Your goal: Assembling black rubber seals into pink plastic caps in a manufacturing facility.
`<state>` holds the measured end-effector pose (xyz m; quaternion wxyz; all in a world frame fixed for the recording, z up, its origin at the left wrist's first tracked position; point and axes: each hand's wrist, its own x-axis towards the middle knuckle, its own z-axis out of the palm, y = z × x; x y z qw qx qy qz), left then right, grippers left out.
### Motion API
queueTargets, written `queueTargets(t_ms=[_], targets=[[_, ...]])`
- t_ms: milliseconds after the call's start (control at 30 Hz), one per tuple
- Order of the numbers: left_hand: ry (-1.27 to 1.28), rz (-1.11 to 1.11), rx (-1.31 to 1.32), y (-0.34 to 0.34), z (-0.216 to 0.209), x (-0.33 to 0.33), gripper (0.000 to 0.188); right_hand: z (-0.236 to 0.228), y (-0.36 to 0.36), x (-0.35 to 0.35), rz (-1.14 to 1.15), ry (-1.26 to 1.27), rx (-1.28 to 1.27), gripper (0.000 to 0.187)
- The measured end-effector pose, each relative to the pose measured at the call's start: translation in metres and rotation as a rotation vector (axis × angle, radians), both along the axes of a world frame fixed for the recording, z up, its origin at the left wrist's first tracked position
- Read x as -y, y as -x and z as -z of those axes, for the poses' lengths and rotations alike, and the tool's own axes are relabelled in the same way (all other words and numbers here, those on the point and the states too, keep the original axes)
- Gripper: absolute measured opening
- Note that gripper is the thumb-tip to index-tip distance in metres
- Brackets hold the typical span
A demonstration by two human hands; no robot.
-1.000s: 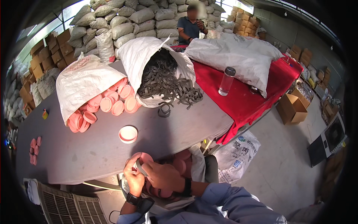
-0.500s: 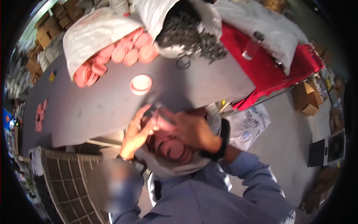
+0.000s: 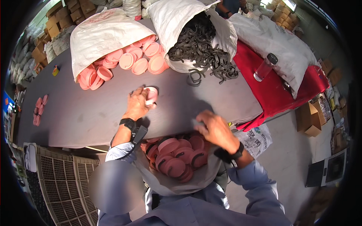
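My left hand (image 3: 136, 103) is closed on the edge of a round pink lid (image 3: 152, 95) on the grey tabletop. Over the table's near edge, my right hand (image 3: 217, 128) hangs with fingers bent and apart; it is slightly blurred, and nothing shows in it. Below the hands, an open whitish sack (image 3: 166, 185) at my lap is filled with pink lids (image 3: 175, 167), several with a dark band. A white sack (image 3: 107, 32) spills plain pink lids (image 3: 139, 66) across the table. Beside it, another white sack (image 3: 166, 22) spills black rubbery loops (image 3: 211, 56).
On a red cloth (image 3: 250, 90) at the right stand a clear bottle (image 3: 265, 67) and a full white sack (image 3: 279, 49). Small pink pieces (image 3: 39, 109) lie far left. A plastic crate (image 3: 64, 180) sits lower left. Another person (image 3: 230, 6) is behind the table.
My hands have parted from over the lap sack, where they held a pink lid together. The left has reached forward to the lid on the table; the right has moved right, without a lid.
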<state>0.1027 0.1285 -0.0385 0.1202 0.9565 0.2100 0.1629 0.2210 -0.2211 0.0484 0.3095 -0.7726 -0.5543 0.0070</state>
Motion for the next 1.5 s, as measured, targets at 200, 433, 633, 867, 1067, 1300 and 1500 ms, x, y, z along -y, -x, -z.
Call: queueTargets(t_ms=[200, 433, 633, 867, 1067, 1300, 1500], targets=[[1.11, -0.148, 0.501, -0.002, -0.023, -0.011, 0.026, 0.032, -0.104, -0.081, 0.152, -0.033, 0.097, 0.033], [1.48, 0.013, 0.707, 0.029, -0.056, 0.008, 0.049, 0.073, -0.148, -0.13, 0.267, 0.169, 0.207, 0.029], [1.472, 0.009, 0.741, 0.042, -0.059, 0.023, 0.047, 0.044, -0.117, -0.122, 0.154, 0.085, 0.069, 0.022], [1.678, 0.054, 1.019, 0.031, -0.065, 0.085, 0.034, 0.015, -0.001, -0.097, 0.014, -0.167, -1.036, 0.051], [1.514, 0.063, 1.011, 0.038, -0.067, 0.151, 0.039, 0.014, 0.03, -0.09, -0.014, -0.159, -1.109, 0.044], [1.371, 0.372, 0.179, 0.075, -0.111, 0.135, 0.061, -0.023, -0.012, -0.049, -0.404, 0.244, -0.385, 0.042], [1.214, 0.266, 0.339, 0.07, -0.094, 0.145, 0.039, -0.029, 0.02, -0.041, -0.219, 0.053, -0.617, 0.042]])
